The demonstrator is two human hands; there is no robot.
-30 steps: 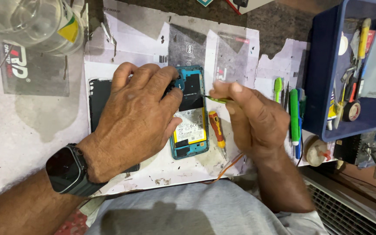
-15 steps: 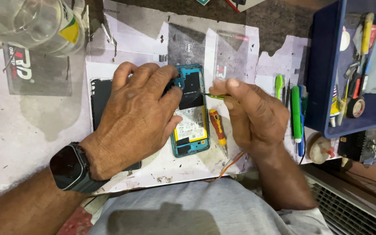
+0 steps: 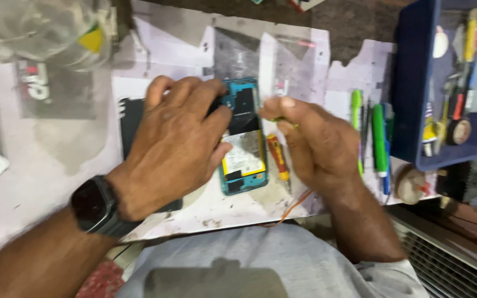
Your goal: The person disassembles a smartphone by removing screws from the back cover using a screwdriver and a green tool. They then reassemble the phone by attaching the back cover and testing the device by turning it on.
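While our left hand [image 3: 180,138] is pressing flat on the opened teal phone [image 3: 244,138] on the desk [image 3: 40,182], our right hand [image 3: 316,146] is pinching a thin green tool [image 3: 276,118]; we are judging the exposed internals fragile, best held by the edges

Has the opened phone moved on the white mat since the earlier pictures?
No. The opened phone lies as before beside the orange screwdriver on the white mat, under the left hand. Only the camera shifted.

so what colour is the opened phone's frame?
Teal; the phone shows in the head view, under the left hand.
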